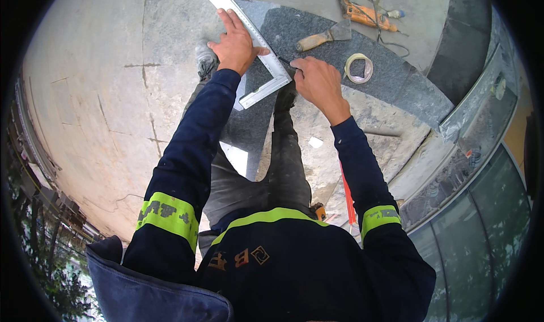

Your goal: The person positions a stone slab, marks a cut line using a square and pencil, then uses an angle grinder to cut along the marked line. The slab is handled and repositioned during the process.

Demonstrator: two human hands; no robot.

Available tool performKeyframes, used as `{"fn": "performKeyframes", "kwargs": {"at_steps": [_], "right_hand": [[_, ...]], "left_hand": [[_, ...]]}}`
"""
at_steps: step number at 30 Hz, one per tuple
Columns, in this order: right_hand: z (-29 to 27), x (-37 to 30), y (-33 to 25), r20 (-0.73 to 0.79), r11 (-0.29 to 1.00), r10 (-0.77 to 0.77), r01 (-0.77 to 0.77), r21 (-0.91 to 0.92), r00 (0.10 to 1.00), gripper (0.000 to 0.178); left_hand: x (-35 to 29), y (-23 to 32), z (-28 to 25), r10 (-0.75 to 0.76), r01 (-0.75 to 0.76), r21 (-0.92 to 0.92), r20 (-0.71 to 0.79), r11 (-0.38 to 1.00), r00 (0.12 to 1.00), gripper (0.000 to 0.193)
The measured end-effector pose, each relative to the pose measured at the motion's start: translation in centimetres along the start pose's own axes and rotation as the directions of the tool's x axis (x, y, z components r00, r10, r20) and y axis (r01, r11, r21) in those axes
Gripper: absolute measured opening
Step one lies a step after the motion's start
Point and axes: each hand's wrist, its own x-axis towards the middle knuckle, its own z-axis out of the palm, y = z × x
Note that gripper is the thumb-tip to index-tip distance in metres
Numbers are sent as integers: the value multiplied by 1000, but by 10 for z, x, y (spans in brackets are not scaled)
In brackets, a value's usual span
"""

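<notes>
Two bare hands work over a dark grey stone slab (396, 72), seen in the head view, the only view. A silver metal square (279, 72) lies on the slab, with its long ruler arm slanting up to the left and its short arm going down to the left. The left hand (234, 45) is on the long arm. Its grip is wide open: the fingers are spread flat and do not close around anything. The right hand (320, 83) is by the corner of the square. Its grip is nearly closed, and it looks pinched on a thin dark stick (284, 60), maybe a pencil.

The square looks set in place and held down, so that part seems done. I can't see any line on the stone beside it, and the hands may hide one, so I can't tell how much is left. A scraper (317, 39) and a ring of pale tape (368, 71) lie on the slab, touched by neither hand. An orange power tool (362, 14) lies on the floor (102, 67) past the slab.
</notes>
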Motion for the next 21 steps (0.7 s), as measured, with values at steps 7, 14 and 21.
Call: {"fn": "performKeyframes", "kwargs": {"at_steps": [7, 14, 21], "right_hand": [[-6, 34, -16, -242, 986, -6, 47, 162, 970, 30], [29, 37, -28, -229, 891, 299, -186, 414, 926, 31], [103, -40, -15, -233, 800, 508, -355, 484, 829, 47]], "left_hand": [[-1, 5, -6, -37, 37, 23, 11, 999, 999, 159], [-3, 4, -17, -33, 36, -52, 67, 998, 997, 158], [-3, -4, -6, 18, -18, -92, -4, 996, 1000, 152]]}}
